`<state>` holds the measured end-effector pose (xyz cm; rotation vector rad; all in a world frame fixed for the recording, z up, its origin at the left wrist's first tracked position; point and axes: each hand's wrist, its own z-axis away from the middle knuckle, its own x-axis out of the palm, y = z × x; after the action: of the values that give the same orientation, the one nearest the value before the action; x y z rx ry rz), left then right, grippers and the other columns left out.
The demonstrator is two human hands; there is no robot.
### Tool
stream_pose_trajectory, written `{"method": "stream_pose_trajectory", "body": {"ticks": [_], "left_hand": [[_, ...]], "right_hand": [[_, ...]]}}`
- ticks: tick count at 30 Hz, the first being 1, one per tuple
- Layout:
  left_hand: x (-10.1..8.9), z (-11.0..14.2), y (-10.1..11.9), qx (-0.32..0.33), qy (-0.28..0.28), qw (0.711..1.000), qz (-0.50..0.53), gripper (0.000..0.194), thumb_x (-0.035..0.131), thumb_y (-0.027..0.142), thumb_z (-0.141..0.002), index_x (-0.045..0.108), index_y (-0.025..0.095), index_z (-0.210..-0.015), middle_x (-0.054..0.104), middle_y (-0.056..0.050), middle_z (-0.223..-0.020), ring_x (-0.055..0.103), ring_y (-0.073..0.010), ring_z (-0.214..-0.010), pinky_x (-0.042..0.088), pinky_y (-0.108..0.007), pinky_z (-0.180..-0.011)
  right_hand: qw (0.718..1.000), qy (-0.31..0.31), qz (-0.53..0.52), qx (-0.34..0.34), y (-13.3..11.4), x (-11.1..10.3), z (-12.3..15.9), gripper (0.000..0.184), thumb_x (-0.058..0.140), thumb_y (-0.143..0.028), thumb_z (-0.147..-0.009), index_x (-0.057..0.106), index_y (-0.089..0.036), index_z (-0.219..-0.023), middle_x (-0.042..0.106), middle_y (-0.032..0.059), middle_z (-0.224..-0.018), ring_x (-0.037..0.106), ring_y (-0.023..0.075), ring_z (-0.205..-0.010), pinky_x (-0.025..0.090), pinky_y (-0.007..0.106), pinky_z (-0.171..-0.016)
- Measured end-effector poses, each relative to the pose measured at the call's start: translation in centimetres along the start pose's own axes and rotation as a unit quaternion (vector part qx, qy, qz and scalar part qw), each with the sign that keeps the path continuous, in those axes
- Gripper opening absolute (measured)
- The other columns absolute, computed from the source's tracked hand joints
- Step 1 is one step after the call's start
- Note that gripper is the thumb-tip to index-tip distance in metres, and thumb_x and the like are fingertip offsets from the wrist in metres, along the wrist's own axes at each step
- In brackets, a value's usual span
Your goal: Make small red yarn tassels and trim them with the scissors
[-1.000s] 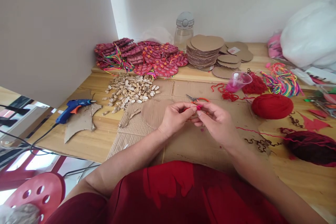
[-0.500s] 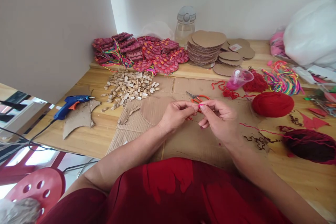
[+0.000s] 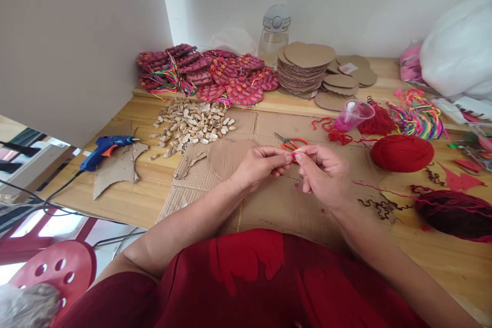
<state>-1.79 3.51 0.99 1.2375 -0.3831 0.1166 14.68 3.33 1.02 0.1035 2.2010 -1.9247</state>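
Note:
My left hand (image 3: 259,166) and my right hand (image 3: 325,171) meet fingertip to fingertip over the cardboard mat, both in a pinch. Between them shows a tiny bit of pink yarn (image 3: 294,154); most of it is hidden by the fingers. A pink strand (image 3: 378,189) runs from behind my right wrist to a dark red yarn ball (image 3: 453,215). Just beyond the fingertips lie orange-handled scissors (image 3: 294,142), partly covered by my hands. A round cardboard piece (image 3: 226,158) lies beside my left hand.
Peanut shells (image 3: 196,123) are heaped at the left, near a blue glue gun (image 3: 105,151). Behind stand decorated red pieces (image 3: 230,77), stacked cardboard shapes (image 3: 305,69) and a bottle (image 3: 274,33). A tilted plastic cup (image 3: 355,114) and a red yarn ball (image 3: 403,154) are at the right.
Both hands stay pinched together at nearly the same place, with the fingers slightly shifted. The whole view has moved a little.

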Motion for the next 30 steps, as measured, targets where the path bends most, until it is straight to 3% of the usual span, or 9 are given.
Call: {"method": "stream_pose_trajectory", "body": {"ticks": [7, 16, 26, 30], "left_hand": [[0.0, 0.0, 0.2, -0.001, -0.009, 1.0, 0.003, 0.025, 0.08, 0.033, -0.066, 0.074, 0.012, -0.077, 0.066, -0.003, -0.065, 0.054, -0.0066, -0.053, 0.042, -0.022, -0.054], [-0.2, 0.0, 0.0, 0.068, -0.006, 0.993, -0.098, 0.024, 0.075, 0.035, -0.073, 0.072, 0.012, -0.079, 0.066, -0.002, -0.065, 0.052, -0.0066, -0.053, 0.042, -0.021, -0.054], [0.0, -0.1, -0.3, 0.018, 0.006, 1.0, -0.018, 0.025, 0.078, 0.032, -0.068, 0.07, 0.011, -0.078, 0.065, -0.002, -0.064, 0.053, -0.0059, -0.052, 0.042, -0.021, -0.054], [0.0, -0.2, -0.5, 0.028, 0.016, 0.999, -0.008, 0.026, 0.078, 0.033, -0.068, 0.069, 0.011, -0.077, 0.064, -0.002, -0.064, 0.053, -0.006, -0.052, 0.042, -0.021, -0.054]], "right_hand": [[1.0, -0.011, -0.005, 0.012, -0.5, 0.1, 0.1, 0.023, 0.063, -0.042, -0.089, 0.066, -0.02, -0.093, 0.056, -0.0071, -0.053, 0.046, 0.0059, -0.028, 0.035, 0.018, -0.027], [0.998, -0.023, -0.025, 0.051, -0.2, 0.3, 0.0, 0.024, 0.064, -0.044, -0.089, 0.064, -0.02, -0.092, 0.054, -0.0083, -0.051, 0.044, 0.0056, -0.025, 0.031, 0.016, -0.024], [0.993, -0.05, -0.03, 0.107, 0.3, 0.2, -0.7, 0.035, 0.06, -0.056, -0.088, 0.053, -0.021, -0.087, 0.059, -0.0072, -0.056, 0.048, 0.0069, -0.027, 0.034, 0.016, -0.025], [0.988, -0.034, -0.078, 0.129, 0.6, 0.4, -0.9, 0.039, 0.063, -0.059, -0.084, 0.049, -0.023, -0.092, 0.059, -0.0075, -0.06, 0.054, 0.0099, -0.031, 0.038, 0.017, -0.025]]}}
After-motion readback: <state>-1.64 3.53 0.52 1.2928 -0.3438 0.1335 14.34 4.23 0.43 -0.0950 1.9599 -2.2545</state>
